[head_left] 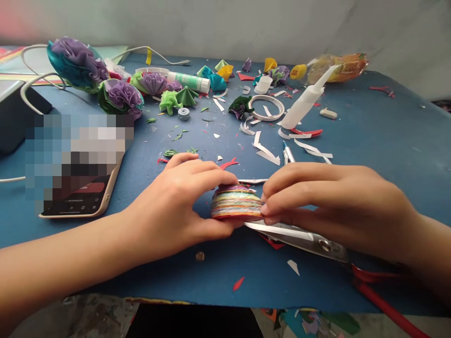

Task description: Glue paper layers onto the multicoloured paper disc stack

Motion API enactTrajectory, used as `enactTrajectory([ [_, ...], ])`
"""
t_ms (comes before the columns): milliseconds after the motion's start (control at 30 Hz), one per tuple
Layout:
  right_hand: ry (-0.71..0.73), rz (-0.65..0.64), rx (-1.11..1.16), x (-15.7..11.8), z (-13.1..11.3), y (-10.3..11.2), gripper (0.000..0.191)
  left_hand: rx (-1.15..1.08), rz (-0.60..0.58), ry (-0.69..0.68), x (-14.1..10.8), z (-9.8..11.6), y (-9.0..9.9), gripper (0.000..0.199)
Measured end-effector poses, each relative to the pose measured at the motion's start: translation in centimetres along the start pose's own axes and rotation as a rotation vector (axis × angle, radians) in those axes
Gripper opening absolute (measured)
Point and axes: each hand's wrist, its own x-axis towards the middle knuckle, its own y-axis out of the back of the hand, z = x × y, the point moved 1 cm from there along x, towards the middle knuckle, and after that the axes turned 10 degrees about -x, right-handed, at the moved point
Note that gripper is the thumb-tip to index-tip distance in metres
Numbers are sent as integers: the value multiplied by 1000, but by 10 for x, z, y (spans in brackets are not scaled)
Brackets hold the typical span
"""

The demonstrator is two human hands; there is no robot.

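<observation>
Near the table's front edge, the stack sits between both hands. Left hand pinches it, thumb low, index over the top; right hand has bent fingertips against its right side, can't tell if gripping. Best to press evenly so layers don't slip. Scissors under right hand, tips by the stack: main snag. Pen, scraps just behind; phone off left.

Left: phone, much of its screen pixelated. Beyond it, white cable looping beside a dark box. Far left: large purple-and-teal paper puff; smaller puff just nearer. Far middle: green-and-white tube on its side; white ring, flat. Right, farther back: white nozzle bottle; orange-labelled clear bottle lying down.
</observation>
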Motion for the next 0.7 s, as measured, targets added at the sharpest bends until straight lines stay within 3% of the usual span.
enactTrajectory([
  [267,-9,-26,-103,3,-8,-2,13,-13,-64,36,2,0,4,30],
  [400,23,0,-117,3,-11,-6,15,-59,-36,10,-1,-2,3,24],
  [700,-26,5,39,4,0,-7,12,-65,-31,17,1,-4,4,26],
])
